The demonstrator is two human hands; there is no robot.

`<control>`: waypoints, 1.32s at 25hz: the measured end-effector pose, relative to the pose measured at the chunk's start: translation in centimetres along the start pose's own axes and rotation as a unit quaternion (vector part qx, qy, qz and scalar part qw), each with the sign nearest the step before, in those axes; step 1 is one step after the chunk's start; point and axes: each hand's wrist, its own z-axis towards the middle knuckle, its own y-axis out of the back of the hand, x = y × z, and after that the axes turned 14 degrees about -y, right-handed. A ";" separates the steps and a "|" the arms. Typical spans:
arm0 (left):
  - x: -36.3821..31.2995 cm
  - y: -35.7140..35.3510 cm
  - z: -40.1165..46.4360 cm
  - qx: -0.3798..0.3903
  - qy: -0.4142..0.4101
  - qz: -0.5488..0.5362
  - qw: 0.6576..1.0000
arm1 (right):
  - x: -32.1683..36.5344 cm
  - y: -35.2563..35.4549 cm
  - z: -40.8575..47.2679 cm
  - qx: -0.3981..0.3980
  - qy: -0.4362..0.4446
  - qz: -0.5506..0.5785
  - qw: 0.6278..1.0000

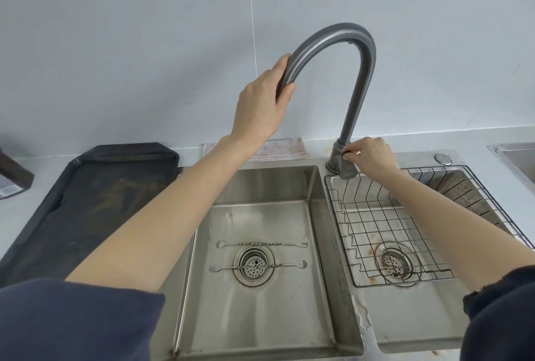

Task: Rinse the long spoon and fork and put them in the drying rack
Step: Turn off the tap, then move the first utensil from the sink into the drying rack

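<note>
Two basins fill the bench: the larger left sink, and at 3 o'clock the smaller one holding the wire drying rack. The left hand is curled around the faucet spout; the right hand pinches the handle at its base. No water runs. The two long utensils lie by the left drain, long axes 9-to-3, toward 6 o'clock of the nearer left hand. The box label at 9 o'clock is unreadable.

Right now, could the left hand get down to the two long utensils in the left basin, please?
Probably yes: the left hand grips the faucet spout, but nothing covers the utensils below.
</note>
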 end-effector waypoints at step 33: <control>14.5 -12.0 -25.9 0.509 0.210 -0.029 0.834 | -1.1 -23.2 -6.5 0.306 0.099 -0.232 0.918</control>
